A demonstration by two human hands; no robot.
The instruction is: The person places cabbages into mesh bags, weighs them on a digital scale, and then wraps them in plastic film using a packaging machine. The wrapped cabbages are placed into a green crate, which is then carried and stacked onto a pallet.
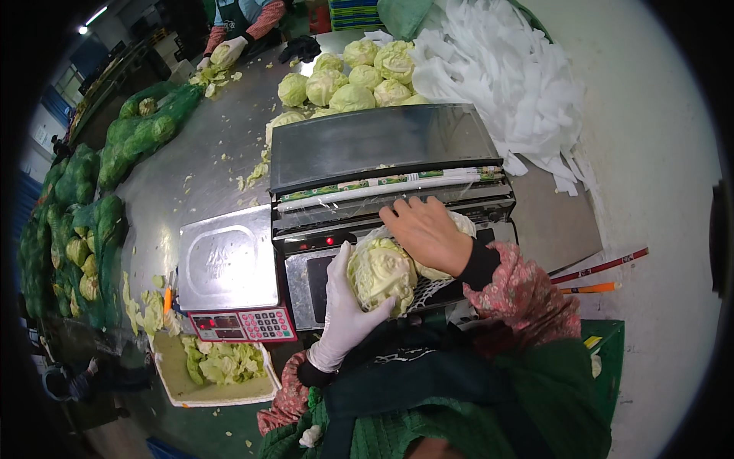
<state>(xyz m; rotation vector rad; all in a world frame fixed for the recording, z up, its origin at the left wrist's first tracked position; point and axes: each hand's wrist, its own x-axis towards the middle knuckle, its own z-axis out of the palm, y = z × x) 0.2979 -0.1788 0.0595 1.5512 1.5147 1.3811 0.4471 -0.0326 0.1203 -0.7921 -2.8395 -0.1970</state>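
My left hand [352, 315], in a white glove, grips a pale green cabbage [383, 275] from its left side and below. White foam netting lies around part of it. Bare, my right hand [430, 232] reaches over a second cabbage [433, 272] just right of the first, its fingers towards the film slot; whether they pinch the film cannot be told. Both cabbages are over the front of a film wrapping machine [384, 143], which holds a film roll [378, 191] and shows red lights. A digital scale [229, 261] stands to its left.
Cabbages [352, 97] are piled behind the machine, beside heaped white foam nets [499, 80]. Green mesh sacks of cabbages [86, 246] line the left. A foam box [218, 396] with leaves stands below the scale. A co-worker [243, 23] handles a cabbage at the far end.
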